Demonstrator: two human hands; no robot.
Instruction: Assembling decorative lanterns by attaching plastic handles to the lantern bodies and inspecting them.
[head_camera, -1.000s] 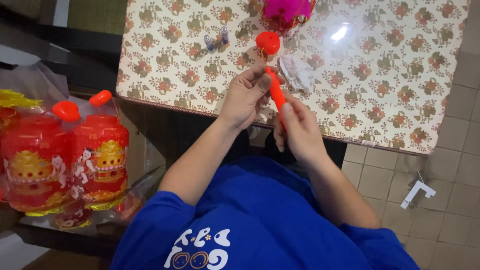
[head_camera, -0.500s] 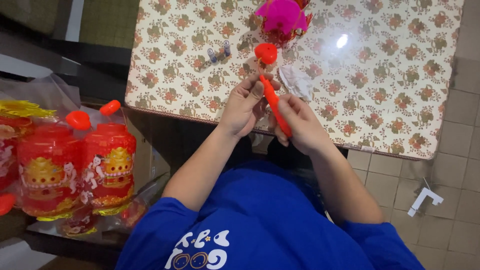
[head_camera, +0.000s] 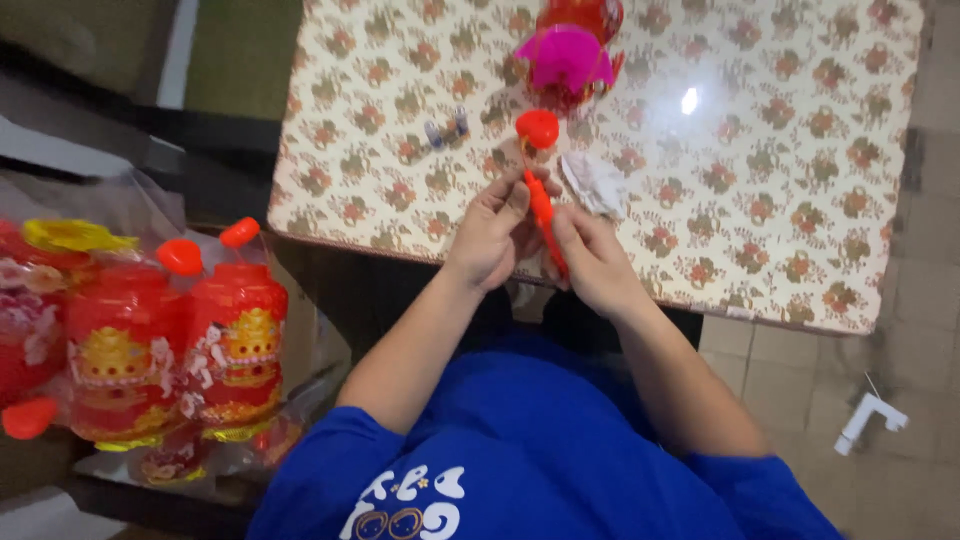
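Observation:
Both my hands hold a thin orange-red plastic stick (head_camera: 541, 208) over the near edge of a table (head_camera: 760, 200) covered with a floral cloth. My left hand (head_camera: 495, 232) pinches its left side near the middle. My right hand (head_camera: 592, 257) grips the lower end. The stick points away from me toward a round red cap (head_camera: 537, 127) lying on the cloth. A crumpled white piece (head_camera: 595, 183) rests just right of the stick. Whether the cap joins the stick I cannot tell.
A pink and red lantern-like toy (head_camera: 570, 50) stands at the table's far side, two small batteries (head_camera: 447, 130) left of the cap. Red and gold lanterns in clear plastic (head_camera: 170, 340) stand at my left. A white plastic part (head_camera: 866, 420) lies on the tiled floor, right.
The stick has turned more upright, pointing toward the red cap, and both hands have closed in around it. My view has shifted slightly to the right.

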